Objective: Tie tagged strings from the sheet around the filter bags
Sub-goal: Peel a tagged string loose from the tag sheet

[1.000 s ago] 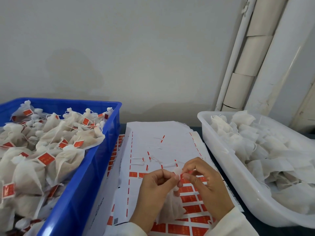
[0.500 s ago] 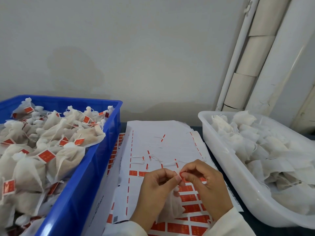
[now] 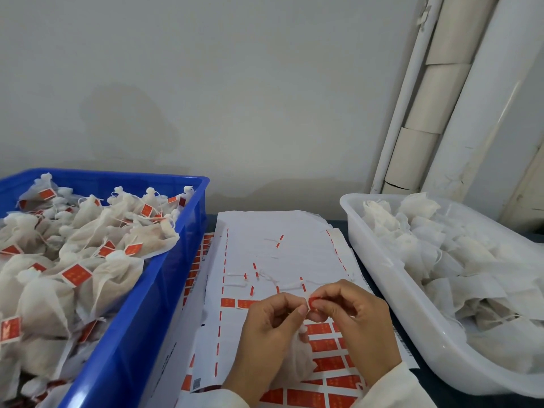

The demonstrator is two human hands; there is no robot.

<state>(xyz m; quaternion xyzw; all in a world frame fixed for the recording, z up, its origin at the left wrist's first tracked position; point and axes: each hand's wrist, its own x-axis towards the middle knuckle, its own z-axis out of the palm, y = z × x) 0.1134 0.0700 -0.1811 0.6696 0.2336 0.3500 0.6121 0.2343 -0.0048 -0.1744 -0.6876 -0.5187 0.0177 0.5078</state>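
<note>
Against a plain grey wall, the dark table (image 3: 428, 387) carries a glossy blue crate (image 3: 164, 278) of tied gauzy bags. Over the paper sheet (image 3: 282, 231), the left hand (image 3: 268, 328) and right hand (image 3: 353, 322) pinch a red-tagged string (image 3: 312, 302) above a soft white filter bag (image 3: 297, 360).

Left hand (image 3: 272, 328) and right hand (image 3: 357, 322) bare, no gloves or rings visible. Cream-white long sleeves (image 3: 396, 388) reach both wrists.

red tags (image 3: 77, 274), print too blurred to read
</note>
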